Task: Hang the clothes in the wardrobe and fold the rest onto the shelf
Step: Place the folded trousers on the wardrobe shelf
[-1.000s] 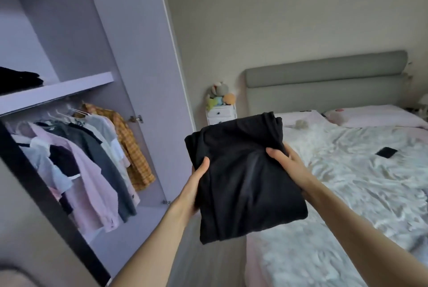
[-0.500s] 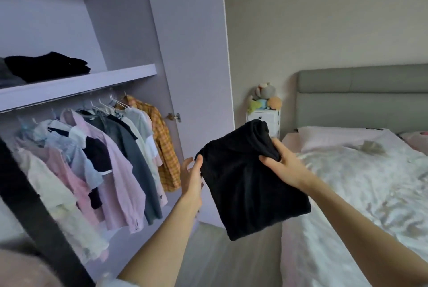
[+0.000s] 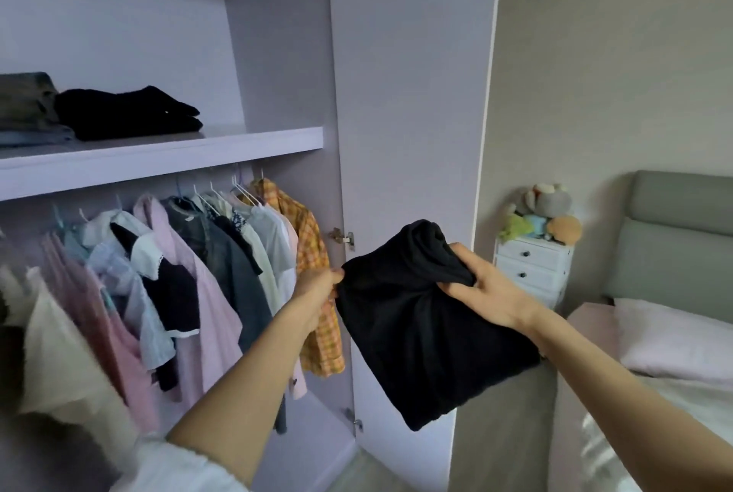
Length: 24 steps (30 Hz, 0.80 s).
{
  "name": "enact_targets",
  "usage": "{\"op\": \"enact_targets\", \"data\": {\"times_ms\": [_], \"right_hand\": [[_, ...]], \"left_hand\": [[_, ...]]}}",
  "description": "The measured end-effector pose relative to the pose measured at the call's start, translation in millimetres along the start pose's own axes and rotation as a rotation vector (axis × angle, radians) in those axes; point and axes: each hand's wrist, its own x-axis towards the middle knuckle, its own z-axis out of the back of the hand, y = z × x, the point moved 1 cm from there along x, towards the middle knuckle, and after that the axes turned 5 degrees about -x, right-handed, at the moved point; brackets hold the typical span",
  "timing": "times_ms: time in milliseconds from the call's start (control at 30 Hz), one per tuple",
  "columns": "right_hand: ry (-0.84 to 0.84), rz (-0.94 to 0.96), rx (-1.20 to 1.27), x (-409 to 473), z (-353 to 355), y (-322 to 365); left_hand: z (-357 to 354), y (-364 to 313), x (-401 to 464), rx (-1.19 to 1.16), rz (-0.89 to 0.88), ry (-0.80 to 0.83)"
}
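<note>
Head view: both hands, left (image 3: 317,287) and right (image 3: 486,293), grip a folded black garment (image 3: 420,333); shirts (image 3: 190,273) hang already, the shelf (image 3: 166,158) up-left awaits it.

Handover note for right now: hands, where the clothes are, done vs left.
Left hand pinches the left edge of the folded black garment; right hand grips its top right.
The garment is in the air, in front of the open wardrobe door, below the shelf.
Done: shirts hang on the rail; a black pile and jeans lie on the shelf.
Left: set this garment on the shelf.
</note>
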Motion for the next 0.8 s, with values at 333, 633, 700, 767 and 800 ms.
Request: {"op": "enact_targets", "data": {"times_ms": [333, 633, 700, 767, 800], "right_hand": [[0.042, 0.084, 0.076, 146, -22, -24], [0.066, 0.259, 0.091, 319, -66, 19], [0.029, 0.294, 0.118, 351, -66, 31], [-0.005, 0.326, 0.165, 381, -63, 42], [-0.020, 0.334, 0.189, 392, -61, 48]], "left_hand": [[77, -45, 91, -0.291, 0.247, 0.152], [159, -124, 185, -0.332, 0.129, 0.032], [175, -153, 197, -0.327, 0.075, -0.019], [191, -183, 209, -0.216, -0.055, -0.143], [199, -195, 214, -0.149, -0.139, -0.223]]}}
